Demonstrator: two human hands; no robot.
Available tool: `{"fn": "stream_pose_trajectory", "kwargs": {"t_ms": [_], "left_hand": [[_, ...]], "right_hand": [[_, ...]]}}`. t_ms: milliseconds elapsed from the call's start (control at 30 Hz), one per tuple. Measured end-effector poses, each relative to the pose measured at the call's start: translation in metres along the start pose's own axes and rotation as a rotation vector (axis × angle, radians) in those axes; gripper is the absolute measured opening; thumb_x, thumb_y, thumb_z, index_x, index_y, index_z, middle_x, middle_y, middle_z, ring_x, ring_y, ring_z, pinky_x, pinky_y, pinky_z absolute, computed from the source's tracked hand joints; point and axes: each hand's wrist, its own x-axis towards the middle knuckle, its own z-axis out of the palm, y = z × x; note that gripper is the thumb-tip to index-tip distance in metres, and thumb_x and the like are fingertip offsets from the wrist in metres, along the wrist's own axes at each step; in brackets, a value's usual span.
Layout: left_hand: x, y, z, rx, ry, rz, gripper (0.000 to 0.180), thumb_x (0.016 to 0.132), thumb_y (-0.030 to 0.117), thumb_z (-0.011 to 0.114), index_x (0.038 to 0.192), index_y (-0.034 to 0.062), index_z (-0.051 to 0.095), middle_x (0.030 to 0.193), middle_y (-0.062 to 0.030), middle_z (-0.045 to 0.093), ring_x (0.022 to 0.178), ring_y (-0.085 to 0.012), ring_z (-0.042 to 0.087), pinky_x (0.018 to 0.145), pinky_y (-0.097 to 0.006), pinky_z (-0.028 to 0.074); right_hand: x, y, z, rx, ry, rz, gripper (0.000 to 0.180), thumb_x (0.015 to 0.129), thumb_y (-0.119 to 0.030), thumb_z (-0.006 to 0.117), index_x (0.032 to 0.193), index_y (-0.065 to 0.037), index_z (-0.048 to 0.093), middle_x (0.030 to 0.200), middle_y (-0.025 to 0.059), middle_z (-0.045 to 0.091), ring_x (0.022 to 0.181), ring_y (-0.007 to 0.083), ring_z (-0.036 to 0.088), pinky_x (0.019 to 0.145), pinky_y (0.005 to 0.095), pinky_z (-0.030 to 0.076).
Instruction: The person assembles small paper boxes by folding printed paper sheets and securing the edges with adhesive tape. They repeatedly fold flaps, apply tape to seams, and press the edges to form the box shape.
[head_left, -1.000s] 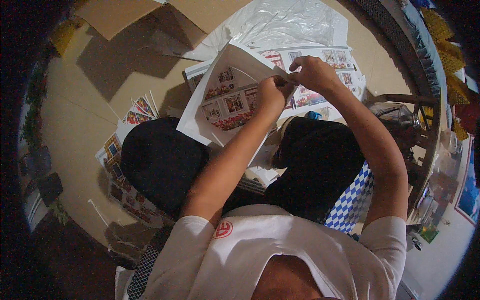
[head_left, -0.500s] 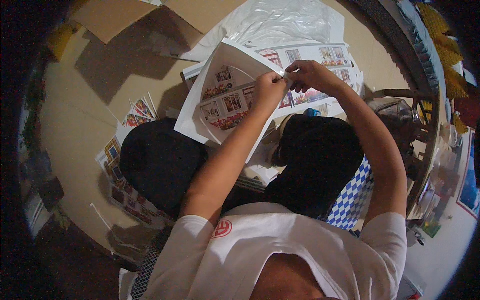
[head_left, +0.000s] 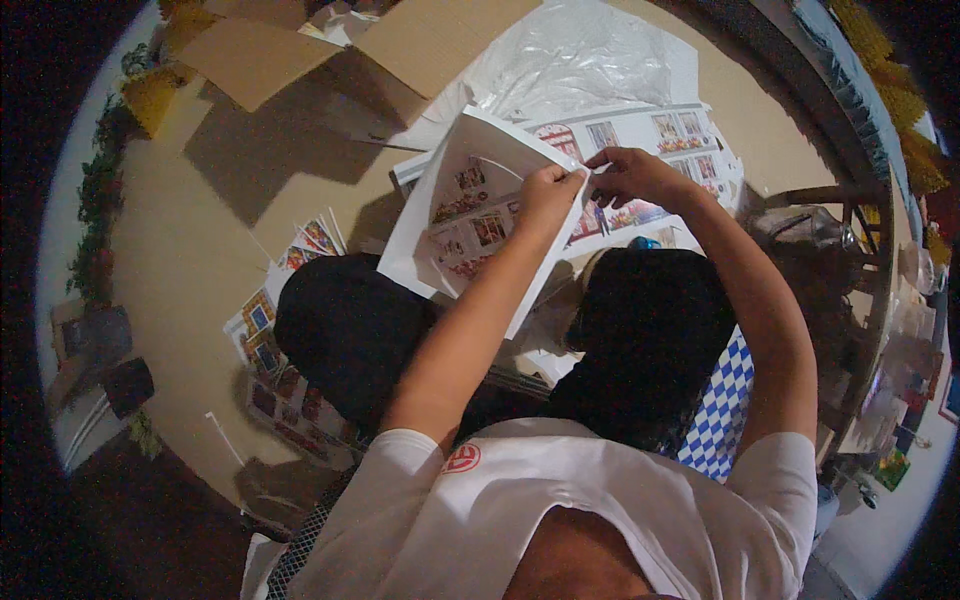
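Sitting on the floor (head_left: pixel 190 260) here, knees up in black trousers (head_left: pixel 350 330), white shirt (head_left: pixel 560 510) at the near edge of the view. Both arms reach forward and meet at the same spot. Left hand (head_left: pixel 548 192) is pinched shut on the right edge of a white sheet (head_left: pixel 470 215), which is curled up off the floor so its printed side with little coloured pictures faces the camera. Right hand (head_left: pixel 632 178) is just beside the left one, fingers closed narrow on that same edge, fingertips practically touching the left hand's. Can't tell exactly what bit the right fingers have hold of, it's too small.

Under and past the hands there's a bigger flat poster (head_left: pixel 640 150) with rows of pictures. Off to the left of the left hand, down by the knee, more prints (head_left: pixel 270 320) are spread on the floor. Right of the right hand there's a blue-and-white checked cloth (head_left: pixel 725 405) and a wooden chair (head_left: pixel 850 240). Further out past the hands: a clear plastic bag (head_left: pixel 590 60) and cardboard flaps (head_left: pixel 400 45).
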Motion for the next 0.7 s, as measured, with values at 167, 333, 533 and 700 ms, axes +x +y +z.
{"fn": "stream_pose_trajectory", "kwargs": {"t_ms": [167, 333, 533, 700], "left_hand": [[0.001, -0.001, -0.006, 0.044, -0.036, -0.052, 0.026, 0.085, 0.026, 0.066, 0.086, 0.0003, 0.065, 0.073, -0.0039, 0.062, 0.057, -0.0105, 0.051, 0.054, -0.026, 0.042], [0.007, 0.007, -0.027, -0.310, 0.284, 0.026, 0.029, 0.084, 0.025, 0.068, 0.099, 0.0014, 0.059, 0.082, -0.0062, 0.062, 0.060, -0.0127, 0.056, 0.051, -0.025, 0.048], [0.007, 0.036, -0.034, -0.107, 0.210, 0.116, 0.009, 0.081, 0.012, 0.061, 0.081, 0.0039, 0.057, 0.075, -0.0050, 0.060, 0.056, -0.0129, 0.056, 0.049, -0.024, 0.046], [-0.018, 0.062, -0.019, 0.279, -0.046, 0.155, 0.013, 0.075, 0.014, 0.059, 0.075, 0.0011, 0.060, 0.065, -0.0068, 0.060, 0.055, -0.0145, 0.055, 0.052, -0.029, 0.043]], "right_hand": [[-0.003, 0.001, 0.001, 0.056, -0.013, 0.063, 0.030, 0.090, -0.020, 0.060, 0.108, 0.004, 0.057, 0.084, 0.0143, 0.068, 0.071, 0.0188, 0.068, 0.063, 0.0316, 0.057], [-0.006, 0.001, 0.003, -0.120, -0.005, 0.071, 0.026, 0.089, -0.019, 0.061, 0.099, 0.004, 0.060, 0.081, 0.0148, 0.069, 0.068, 0.0204, 0.068, 0.062, 0.0318, 0.058], [-0.025, 0.006, 0.007, -0.381, -0.179, 0.049, 0.026, 0.090, -0.023, 0.059, 0.100, 0.001, 0.060, 0.082, 0.0147, 0.069, 0.069, 0.0233, 0.068, 0.064, 0.0359, 0.058], [-0.052, -0.008, 0.026, -0.101, -0.464, 0.140, 0.032, 0.094, -0.024, 0.053, 0.116, 0.000, 0.054, 0.108, 0.0144, 0.064, 0.093, 0.0228, 0.065, 0.075, 0.0355, 0.055]]}}
